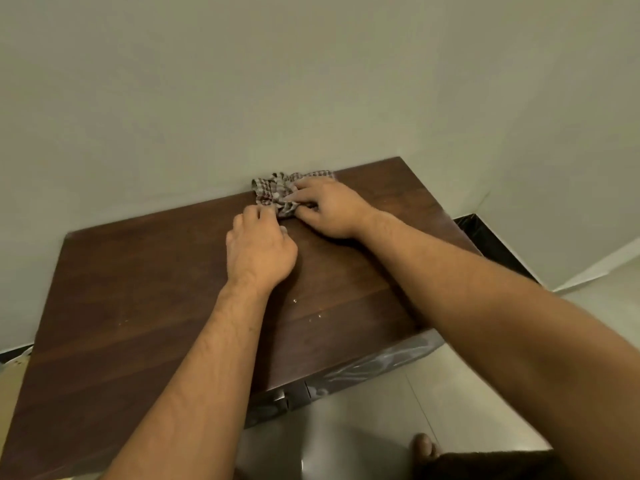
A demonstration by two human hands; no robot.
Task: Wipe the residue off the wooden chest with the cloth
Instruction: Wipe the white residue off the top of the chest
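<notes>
The dark wooden chest point(145, 306) fills the lower left, its flat lid running back to the wall. A crumpled checked cloth point(277, 190) lies on the lid by the wall. My right hand point(329, 209) rests on the cloth's right side with fingers curled into it. My left hand point(259, 251) pinches the cloth's near edge with its fingertips. A few small pale specks of residue point(295, 301) dot the lid nearer to me, between my forearms.
A pale wall point(242, 98) stands right behind the chest and turns a corner at the right. Glossy floor tiles point(467, 393) lie in front, with a dark skirting strip point(491, 244) along the right wall. My bare toes point(424, 446) show at the bottom.
</notes>
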